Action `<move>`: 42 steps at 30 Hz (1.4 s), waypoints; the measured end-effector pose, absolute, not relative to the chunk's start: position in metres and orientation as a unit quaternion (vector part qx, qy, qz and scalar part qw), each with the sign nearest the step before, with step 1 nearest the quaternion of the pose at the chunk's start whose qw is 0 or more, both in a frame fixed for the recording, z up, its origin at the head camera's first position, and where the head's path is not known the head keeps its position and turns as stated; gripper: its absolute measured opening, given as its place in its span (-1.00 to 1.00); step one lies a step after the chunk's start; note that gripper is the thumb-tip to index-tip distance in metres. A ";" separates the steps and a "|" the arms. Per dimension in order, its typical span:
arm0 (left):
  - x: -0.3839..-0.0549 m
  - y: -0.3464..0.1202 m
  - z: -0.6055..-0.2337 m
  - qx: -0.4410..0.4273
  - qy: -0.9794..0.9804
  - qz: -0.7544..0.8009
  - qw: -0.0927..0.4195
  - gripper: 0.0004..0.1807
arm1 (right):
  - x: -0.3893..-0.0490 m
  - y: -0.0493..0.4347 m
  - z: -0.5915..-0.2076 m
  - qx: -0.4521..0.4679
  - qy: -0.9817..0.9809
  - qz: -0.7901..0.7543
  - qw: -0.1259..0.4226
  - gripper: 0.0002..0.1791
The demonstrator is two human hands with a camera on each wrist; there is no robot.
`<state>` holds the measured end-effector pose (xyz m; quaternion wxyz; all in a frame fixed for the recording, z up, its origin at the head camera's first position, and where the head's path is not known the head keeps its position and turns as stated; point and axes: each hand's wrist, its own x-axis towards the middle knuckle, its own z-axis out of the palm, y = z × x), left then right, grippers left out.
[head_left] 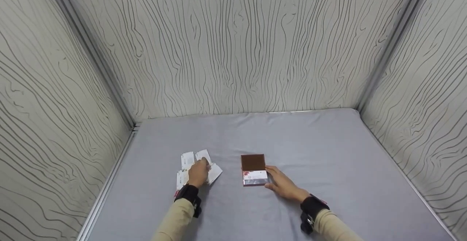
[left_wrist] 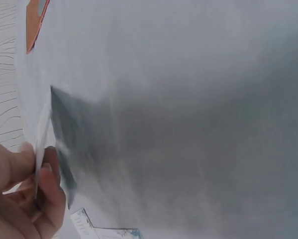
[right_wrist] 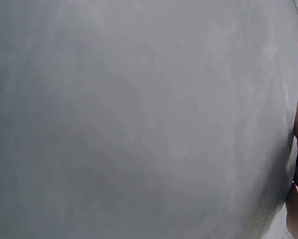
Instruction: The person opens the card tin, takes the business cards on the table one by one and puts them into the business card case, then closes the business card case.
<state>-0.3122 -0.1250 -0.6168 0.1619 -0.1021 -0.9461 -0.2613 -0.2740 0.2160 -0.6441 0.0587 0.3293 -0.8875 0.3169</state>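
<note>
My left hand (head_left: 199,173) pinches a white card (left_wrist: 43,127) between thumb and fingers, its edge turned up towards the wrist camera. Beneath and around that hand, several more white printed cards (head_left: 188,159) lie spread on the cloth. An open brown card holder (head_left: 253,161) lies to the right of them, with a white and red card (head_left: 257,174) in its lower half. At the holder's right edge, my right hand (head_left: 286,185) grips it, thumb near the lower corner and forefinger near the fold. The other right fingers are mostly hidden.
Grey cloth (head_left: 328,142) with shallow wrinkles covers the table. Wood-patterned panels (head_left: 233,51) stand behind it and on both sides, with metal rails (head_left: 91,51) at the corners. A black band with a device (head_left: 188,194) sits on each wrist.
</note>
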 end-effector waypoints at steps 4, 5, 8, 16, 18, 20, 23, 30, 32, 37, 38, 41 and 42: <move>-0.313 -0.124 -0.615 -0.126 -0.939 -0.278 0.157 -0.89 | -0.273 0.216 -0.643 0.324 -0.891 0.315 0.051 -0.38; -0.314 -0.123 -0.614 -0.132 -0.938 -0.281 0.155 -0.89 | -0.272 0.216 -0.642 0.322 -0.892 0.314 0.049 -0.38; -0.314 -0.119 -0.612 -0.143 -0.934 -0.292 0.146 -0.90 | -0.272 0.216 -0.642 0.318 -0.894 0.311 0.045 -0.37; -0.316 -0.107 -0.613 -0.176 -0.929 -0.291 0.148 -0.95 | -0.273 0.216 -0.643 0.309 -0.896 0.318 0.034 -0.38; -0.317 -0.104 -0.614 -0.181 -0.928 -0.285 0.160 -0.93 | -0.273 0.216 -0.644 0.312 -0.894 0.318 0.038 -0.38; -0.317 -0.101 -0.614 -0.184 -0.926 -0.284 0.168 -0.90 | -0.273 0.216 -0.644 0.316 -0.892 0.319 0.044 -0.39; -0.319 -0.096 -0.615 -0.194 -0.920 -0.286 0.183 -0.87 | -0.273 0.216 -0.644 0.320 -0.891 0.318 0.052 -0.39; -0.325 -0.084 -0.618 -0.222 -0.911 -0.284 0.198 -0.77 | -0.271 0.215 -0.643 0.324 -0.889 0.317 0.064 -0.40; -0.327 -0.081 -0.617 -0.233 -0.907 -0.288 0.202 -0.74 | -0.271 0.216 -0.643 0.330 -0.887 0.317 0.068 -0.40; -0.328 -0.070 -0.613 -0.251 -0.897 -0.308 0.194 -0.70 | -0.271 0.217 -0.644 0.359 -0.875 0.310 0.098 -0.39; -0.328 -0.068 -0.612 -0.256 -0.895 -0.313 0.191 -0.69 | -0.271 0.217 -0.644 0.365 -0.873 0.307 0.105 -0.39; -0.327 -0.061 -0.609 -0.266 -0.889 -0.330 0.173 -0.66 | -0.272 0.217 -0.645 0.368 -0.870 0.306 0.115 -0.39; -0.326 -0.059 -0.609 -0.269 -0.887 -0.335 0.167 -0.66 | -0.272 0.217 -0.645 0.368 -0.870 0.307 0.115 -0.39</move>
